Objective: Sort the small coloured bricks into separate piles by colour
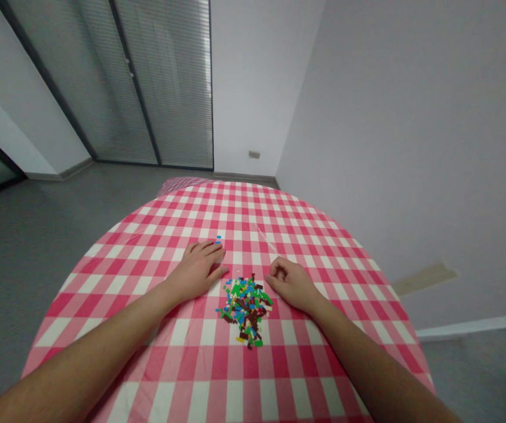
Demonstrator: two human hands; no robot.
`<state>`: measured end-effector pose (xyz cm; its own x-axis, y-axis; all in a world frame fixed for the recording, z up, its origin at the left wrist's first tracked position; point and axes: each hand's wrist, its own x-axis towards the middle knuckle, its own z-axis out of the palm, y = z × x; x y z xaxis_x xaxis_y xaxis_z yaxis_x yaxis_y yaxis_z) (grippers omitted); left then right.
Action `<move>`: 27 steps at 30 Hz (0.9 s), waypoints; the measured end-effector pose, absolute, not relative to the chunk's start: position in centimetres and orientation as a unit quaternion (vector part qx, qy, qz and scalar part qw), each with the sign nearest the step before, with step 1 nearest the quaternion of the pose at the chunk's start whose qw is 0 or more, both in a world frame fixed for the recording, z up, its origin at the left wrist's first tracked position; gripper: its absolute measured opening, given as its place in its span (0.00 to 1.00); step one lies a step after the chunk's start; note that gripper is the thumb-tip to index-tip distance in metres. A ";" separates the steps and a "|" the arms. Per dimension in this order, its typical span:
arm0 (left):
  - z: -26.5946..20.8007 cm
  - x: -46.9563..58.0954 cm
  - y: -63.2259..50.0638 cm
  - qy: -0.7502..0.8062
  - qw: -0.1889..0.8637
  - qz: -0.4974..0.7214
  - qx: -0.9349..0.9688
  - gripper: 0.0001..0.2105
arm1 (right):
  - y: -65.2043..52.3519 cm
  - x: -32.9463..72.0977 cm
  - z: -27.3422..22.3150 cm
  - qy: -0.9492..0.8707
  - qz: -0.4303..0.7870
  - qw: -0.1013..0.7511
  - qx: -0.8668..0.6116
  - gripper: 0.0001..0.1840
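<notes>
from my remote post, i found the brick pile (pixel 247 308) on the tablecloth (pixel 191 370), between the left hand (pixel 200 269) and right hand (pixel 291 284). two loose bricks (pixel 219 237) lay beyond it. a wall (pixel 411 147) stood right.

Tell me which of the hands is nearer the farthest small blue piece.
Left. The left hand lies just short of the small blue piece, slightly to its left; the right hand is farther off, to its right, beside the colourful pile.

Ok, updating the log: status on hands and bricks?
Left hand palm-down near blue bricks. Right hand curled, grip unclear. Mixed brick pile between them. No obstacle visible.
</notes>
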<state>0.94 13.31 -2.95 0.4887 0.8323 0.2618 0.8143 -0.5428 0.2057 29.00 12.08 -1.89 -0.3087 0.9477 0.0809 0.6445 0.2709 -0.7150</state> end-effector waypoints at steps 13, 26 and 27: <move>-3.2 0.9 13.4 0.483 0.052 0.150 0.861 0.23 | 12.1 29.0 -1.9 -0.757 0.286 0.257 -0.528 0.05; -2.7 1.1 13.1 0.507 0.008 0.166 0.846 0.16 | 12.2 29.1 -2.2 -0.756 0.300 0.263 -0.520 0.05; -2.7 1.1 13.1 0.509 0.005 0.166 0.845 0.16 | 12.2 29.1 -2.2 -0.755 0.301 0.263 -0.520 0.05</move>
